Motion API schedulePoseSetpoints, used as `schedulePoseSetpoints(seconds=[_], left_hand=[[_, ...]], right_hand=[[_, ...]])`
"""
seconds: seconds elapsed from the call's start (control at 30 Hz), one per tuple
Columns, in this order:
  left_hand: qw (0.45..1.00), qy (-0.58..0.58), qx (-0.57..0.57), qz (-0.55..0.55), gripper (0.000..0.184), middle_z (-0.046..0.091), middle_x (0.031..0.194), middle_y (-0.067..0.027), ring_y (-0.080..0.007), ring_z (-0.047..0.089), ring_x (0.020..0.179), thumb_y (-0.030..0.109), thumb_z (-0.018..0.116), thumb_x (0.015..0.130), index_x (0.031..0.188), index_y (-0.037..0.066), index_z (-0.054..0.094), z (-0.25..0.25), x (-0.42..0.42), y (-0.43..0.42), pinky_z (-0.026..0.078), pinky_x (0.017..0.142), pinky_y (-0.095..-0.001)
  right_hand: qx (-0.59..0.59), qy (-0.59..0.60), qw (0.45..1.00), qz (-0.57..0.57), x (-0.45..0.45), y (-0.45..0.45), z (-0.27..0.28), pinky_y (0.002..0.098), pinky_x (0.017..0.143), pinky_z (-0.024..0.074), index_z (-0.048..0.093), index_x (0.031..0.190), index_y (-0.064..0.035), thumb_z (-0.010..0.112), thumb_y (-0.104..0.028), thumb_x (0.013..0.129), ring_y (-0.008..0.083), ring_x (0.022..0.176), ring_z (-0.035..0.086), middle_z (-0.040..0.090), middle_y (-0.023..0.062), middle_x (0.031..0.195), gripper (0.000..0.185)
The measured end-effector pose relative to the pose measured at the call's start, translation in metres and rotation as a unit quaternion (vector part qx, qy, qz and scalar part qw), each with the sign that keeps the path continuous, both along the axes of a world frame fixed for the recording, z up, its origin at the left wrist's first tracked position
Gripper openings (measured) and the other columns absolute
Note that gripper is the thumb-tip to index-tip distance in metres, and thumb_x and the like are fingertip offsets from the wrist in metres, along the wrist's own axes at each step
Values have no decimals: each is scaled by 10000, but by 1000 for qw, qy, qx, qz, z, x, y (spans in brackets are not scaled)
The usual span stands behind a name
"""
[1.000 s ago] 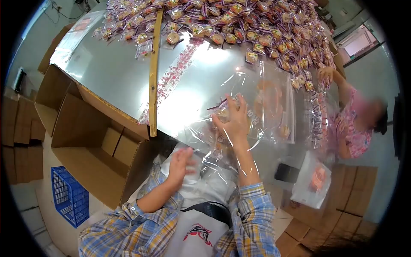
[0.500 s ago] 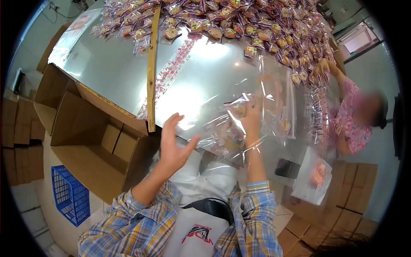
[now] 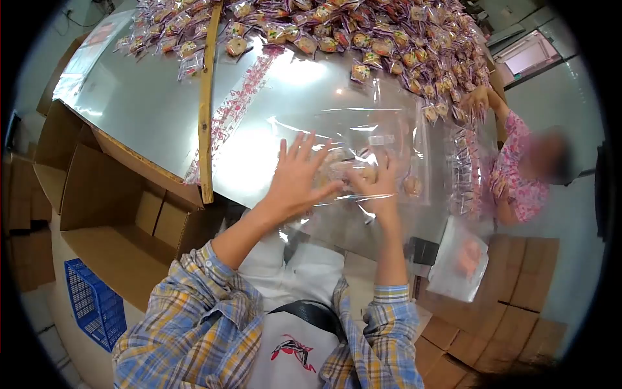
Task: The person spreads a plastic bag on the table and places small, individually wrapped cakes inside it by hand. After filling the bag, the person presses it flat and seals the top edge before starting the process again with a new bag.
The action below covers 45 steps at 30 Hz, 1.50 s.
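Note:
My left hand (image 3: 295, 178) lies on a large clear plastic bag (image 3: 317, 120), its fingers spread and nothing gripped. Right beside it, my right hand (image 3: 379, 194) shows through the shiny film, thumb and fingers around a small wrapped snack (image 3: 368, 170). Glare hides part of that grip. More wrapped snacks lie between my two hands, blurred by the plastic. One single wrapped snack (image 3: 411, 185) sits to the right of my right hand, also seen through clear plastic.
A big heap of wrapped snacks (image 3: 389, 45) covers the metal table's (image 3: 149, 110) far side. A wooden strip (image 3: 206, 110) crosses the table. Open carton (image 3: 120, 240) and blue basket (image 3: 94, 305) stand left. A co-worker in a pink top (image 3: 515, 162) reaches in at right.
My left hand has moved from the air right and forward onto the plastic bag. The bag, crumpled before, now lies flatter on the table. My right hand has lowered slightly with the wrapped snack.

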<state>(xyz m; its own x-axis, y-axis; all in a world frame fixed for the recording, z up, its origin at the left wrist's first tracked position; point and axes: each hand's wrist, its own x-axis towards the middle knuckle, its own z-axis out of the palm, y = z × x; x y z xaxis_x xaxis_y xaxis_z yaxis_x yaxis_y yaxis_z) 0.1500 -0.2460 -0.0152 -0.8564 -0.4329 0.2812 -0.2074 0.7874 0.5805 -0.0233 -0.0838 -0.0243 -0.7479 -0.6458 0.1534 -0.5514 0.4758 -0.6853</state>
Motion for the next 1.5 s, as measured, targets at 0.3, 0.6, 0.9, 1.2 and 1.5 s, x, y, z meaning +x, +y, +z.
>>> schedulePoseSetpoints(seconds=[0.3,0.6,0.9,1.2,1.5], left_hand=[[994,-39,2,-105,1053,281,1670,-236,-454,241,1549,746,697,797,1580,101,413,0,-2,28,102,1193,-740],[993,1,-86,-86,520,631,1337,-113,-303,559,1293,217,724,809,1307,81,661,-25,68,93,335,1159,-651],[975,210,32,-73,368,685,971,-44,-255,657,913,-73,715,710,1037,88,767,7,54,60,576,945,-469],[958,237,11,-160,395,686,985,-23,-240,646,910,-71,724,732,1084,103,766,29,55,73,571,956,-462],[939,257,55,-223,422,674,985,-37,-230,649,928,-83,685,748,1106,115,789,40,83,79,562,952,-438]], right_hand=[[15,131,991,17,13,-28,-17,541,1149,409,588,1441,-99,894,-474,685,486,1462,362,239,287,1654,898],[77,293,952,38,26,-26,-24,605,1143,314,632,1288,-56,879,-359,705,425,1386,453,502,194,1461,702],[-72,-57,960,265,49,-44,-1,373,904,534,613,1343,-23,817,-231,859,271,1009,688,687,172,1199,565],[-178,-423,872,171,61,-117,-20,291,870,549,618,1268,-12,760,-252,950,154,1005,680,669,137,1247,423],[-332,-347,876,-37,50,-159,-47,267,808,518,637,1307,-29,739,-287,987,115,951,639,684,83,1137,423]])
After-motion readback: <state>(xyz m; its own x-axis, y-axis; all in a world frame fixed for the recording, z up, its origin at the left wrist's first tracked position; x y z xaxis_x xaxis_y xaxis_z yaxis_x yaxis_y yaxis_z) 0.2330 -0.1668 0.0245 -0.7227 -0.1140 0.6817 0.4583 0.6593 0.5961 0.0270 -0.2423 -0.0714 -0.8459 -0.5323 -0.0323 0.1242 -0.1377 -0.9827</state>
